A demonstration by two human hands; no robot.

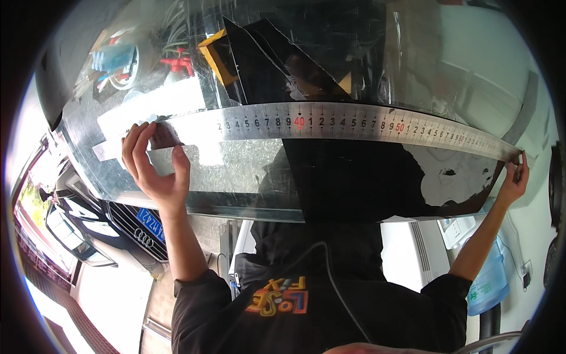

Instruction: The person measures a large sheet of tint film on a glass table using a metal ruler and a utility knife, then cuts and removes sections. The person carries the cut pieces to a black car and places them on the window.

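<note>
A long steel ruler (348, 123) lies across a glass-topped surface (247, 200), bowed by the lens. My left hand (154, 168) grips it near its left end, with the fingertips at the far edge and the thumb by the near edge. At the far right end, the fingers of my right hand (515, 180) are closed on the ruler. Under its near side is a black sheet (354, 180) with a torn-looking edge and a pale grey patch (451, 177) to its right. Beyond the ruler lie dark, ragged-edged pieces (259, 65).
A yellow piece (217, 59), a red object (178, 62) and a blue item (113, 57) show at the far left, partly among reflections. A dark car (112, 218) stands lower left. At the lower right are a blue water bottle (489, 280) and a white socket box (457, 231).
</note>
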